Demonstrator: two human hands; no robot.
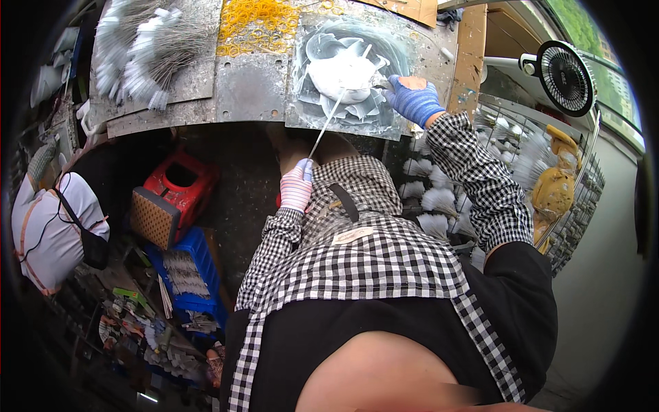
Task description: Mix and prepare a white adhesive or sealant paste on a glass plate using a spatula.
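My left hand (296,187), in a pink-and-white striped glove, is closed round the lower end of a thin pale rod (325,129). The rod slants up to a heap of white paste (342,74), where its far end meets the near side. Broad smears and petal-like flakes of the paste surround the heap on a grey square board (300,113). At the right of the heap is my right hand (414,101), in a blue glove with a tan patch. Its fingers are curled at the paste's edge; whatever they grip is too hidden to name.
Yellow rings (255,27) lie scattered beyond a metal plate (250,86). Bundles of white-tipped wires (147,51) cover the bench's left. A black fan (565,77) stands at right, above a rack of white-tufted pieces (439,199). A red stool (180,182) and blue crate (199,254) sit lower left, near another person (58,230).
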